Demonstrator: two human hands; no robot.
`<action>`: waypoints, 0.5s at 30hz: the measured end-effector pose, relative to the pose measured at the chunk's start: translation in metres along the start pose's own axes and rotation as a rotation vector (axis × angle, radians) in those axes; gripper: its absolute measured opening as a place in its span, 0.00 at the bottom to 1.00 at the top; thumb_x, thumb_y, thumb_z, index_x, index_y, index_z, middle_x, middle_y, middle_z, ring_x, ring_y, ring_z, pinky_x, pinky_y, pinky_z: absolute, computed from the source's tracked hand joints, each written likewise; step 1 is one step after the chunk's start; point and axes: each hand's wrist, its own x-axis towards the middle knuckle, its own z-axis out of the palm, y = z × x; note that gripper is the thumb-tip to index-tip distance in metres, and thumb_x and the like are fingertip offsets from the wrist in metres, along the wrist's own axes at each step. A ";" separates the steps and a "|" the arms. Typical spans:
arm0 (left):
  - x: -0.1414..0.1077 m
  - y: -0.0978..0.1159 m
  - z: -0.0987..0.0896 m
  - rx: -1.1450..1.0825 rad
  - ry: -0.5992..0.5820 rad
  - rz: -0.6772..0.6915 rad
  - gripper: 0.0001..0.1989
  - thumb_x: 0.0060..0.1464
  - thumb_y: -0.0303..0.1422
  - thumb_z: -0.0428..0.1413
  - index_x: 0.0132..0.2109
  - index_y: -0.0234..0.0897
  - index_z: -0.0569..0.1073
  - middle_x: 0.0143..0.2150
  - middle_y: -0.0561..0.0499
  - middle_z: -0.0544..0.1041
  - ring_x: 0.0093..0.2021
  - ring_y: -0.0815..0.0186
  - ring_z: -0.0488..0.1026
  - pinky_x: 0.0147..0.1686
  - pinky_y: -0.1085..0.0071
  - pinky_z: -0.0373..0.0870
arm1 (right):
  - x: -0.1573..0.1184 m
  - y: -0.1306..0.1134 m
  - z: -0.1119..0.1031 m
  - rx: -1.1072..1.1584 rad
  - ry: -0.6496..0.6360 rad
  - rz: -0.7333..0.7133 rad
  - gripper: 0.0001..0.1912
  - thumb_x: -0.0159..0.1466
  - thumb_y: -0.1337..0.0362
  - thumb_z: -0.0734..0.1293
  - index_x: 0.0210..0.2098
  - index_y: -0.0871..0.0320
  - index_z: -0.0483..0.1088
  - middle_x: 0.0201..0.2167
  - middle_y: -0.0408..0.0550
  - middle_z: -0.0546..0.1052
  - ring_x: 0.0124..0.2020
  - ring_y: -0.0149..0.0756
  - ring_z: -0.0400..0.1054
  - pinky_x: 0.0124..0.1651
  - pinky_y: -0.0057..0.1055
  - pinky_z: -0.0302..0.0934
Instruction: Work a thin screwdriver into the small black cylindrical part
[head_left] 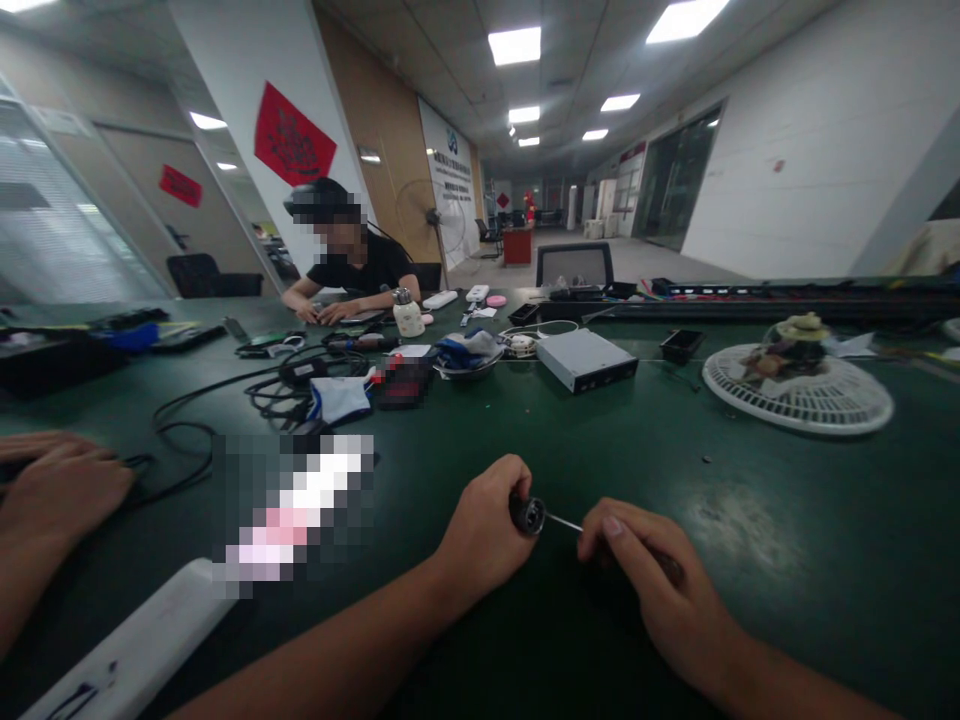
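Observation:
My left hand [484, 525] is closed around a small black cylindrical part [533, 515], whose round end with a ring-like opening faces to the right. In my right hand [660, 570] is a screwdriver [564, 522]; its thin metal shaft points left, and its dark handle is mostly hidden in my fingers. The shaft's tip lies close to the part's open end; whether it touches cannot be made out. Both hands are low over the green tabletop [615, 450].
Another person's hands [64, 490] are at the left edge, by black cables [184, 480]. A white elongated object [142, 640] lies lower left. Farther back are a grey disc drive [589, 360], a white fan grille [795, 395] and a bowl with cloth [466, 355]. A co-worker [352, 260] sits opposite.

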 end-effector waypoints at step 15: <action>0.000 0.001 -0.001 -0.011 -0.032 0.020 0.11 0.47 0.23 0.56 0.33 0.39 0.61 0.32 0.55 0.68 0.31 0.68 0.65 0.29 0.71 0.58 | -0.005 0.001 -0.001 -0.012 0.112 -0.129 0.22 0.75 0.59 0.56 0.28 0.56 0.73 0.24 0.44 0.71 0.27 0.34 0.65 0.31 0.33 0.55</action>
